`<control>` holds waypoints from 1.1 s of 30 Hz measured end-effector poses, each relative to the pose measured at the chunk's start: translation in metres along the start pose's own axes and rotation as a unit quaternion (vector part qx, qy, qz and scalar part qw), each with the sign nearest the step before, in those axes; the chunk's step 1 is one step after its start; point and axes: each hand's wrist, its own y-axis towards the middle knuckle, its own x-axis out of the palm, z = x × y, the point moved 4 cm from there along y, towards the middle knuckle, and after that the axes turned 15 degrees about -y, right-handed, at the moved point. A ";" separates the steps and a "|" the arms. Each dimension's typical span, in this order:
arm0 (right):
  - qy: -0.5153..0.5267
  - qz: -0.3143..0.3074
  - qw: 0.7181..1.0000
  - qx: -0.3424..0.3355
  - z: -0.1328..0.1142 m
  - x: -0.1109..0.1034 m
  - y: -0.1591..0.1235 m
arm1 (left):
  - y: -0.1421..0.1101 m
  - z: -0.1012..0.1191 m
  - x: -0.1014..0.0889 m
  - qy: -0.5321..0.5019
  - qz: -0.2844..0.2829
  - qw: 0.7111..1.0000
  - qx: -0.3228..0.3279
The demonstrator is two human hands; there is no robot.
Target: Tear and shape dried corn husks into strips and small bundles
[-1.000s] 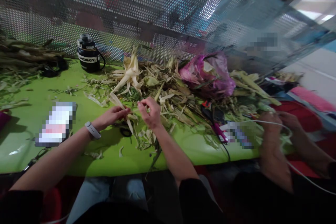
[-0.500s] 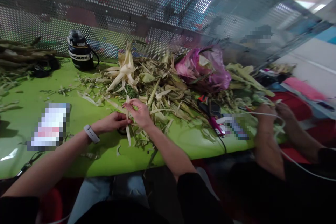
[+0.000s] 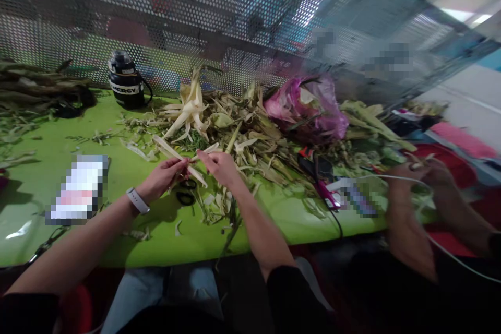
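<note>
The near edge of the green table [image 3: 136,253] runs across in front of the person's legs. Along that edge, left of centre, green surface shows between the left forearm and scattered husk scraps. Near the left end lies a phone [image 3: 80,185], its screen obscured, with a strap [image 3: 47,244] towards the near edge. Towards the right end of the same edge are a magenta item [image 3: 332,197], a second phone [image 3: 360,199] and a white cable [image 3: 391,177].

Both hands are above the table, back from its near edge. The left hand [image 3: 168,173] is closed in a pinch on a long husk strip [image 3: 199,176], which slants across its fingertips. The right hand [image 3: 219,168] has thumb and finger brought together on a shorter strip [image 3: 212,148], which meets the long one at the left fingertips. A black looped item [image 3: 186,201] lies below the hands. Room to the right of both hands is limited by the husk pile [image 3: 254,130].

At the right end a co-worker's hands [image 3: 425,171] meet around something too small to identify. Towards the far edge are a black bottle [image 3: 127,86], left, and a pink bag [image 3: 309,109], right. A perforated panel [image 3: 219,5] rises behind.
</note>
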 end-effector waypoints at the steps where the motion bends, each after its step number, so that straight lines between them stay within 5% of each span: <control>1: 0.009 -0.043 0.999 0.020 0.002 0.008 0.001 | -0.001 0.000 0.001 0.003 0.001 1.000 0.010; 3: 0.039 -0.064 0.996 0.051 0.006 0.019 0.004 | -0.002 -0.001 0.004 0.039 -0.019 0.999 0.013; 10: 0.052 0.017 0.998 0.023 0.000 0.024 0.001 | -0.006 -0.002 0.008 0.160 -0.070 0.985 -0.005; 14: 0.146 -0.012 0.987 0.069 0.007 0.028 0.004 | -0.004 -0.002 0.007 0.081 -0.063 0.995 -0.021; 19: 0.244 0.010 0.966 0.090 0.015 0.028 0.008 | 0.001 0.007 0.003 -0.083 -0.011 0.995 0.053; 25: 0.125 -0.068 0.989 -0.030 -0.002 0.051 0.000 | -0.001 0.005 0.006 -0.112 0.011 0.989 0.091; 33: 0.143 -0.156 0.970 -0.116 -0.012 0.067 -0.005 | -0.005 0.003 0.010 -0.098 -0.006 0.988 0.115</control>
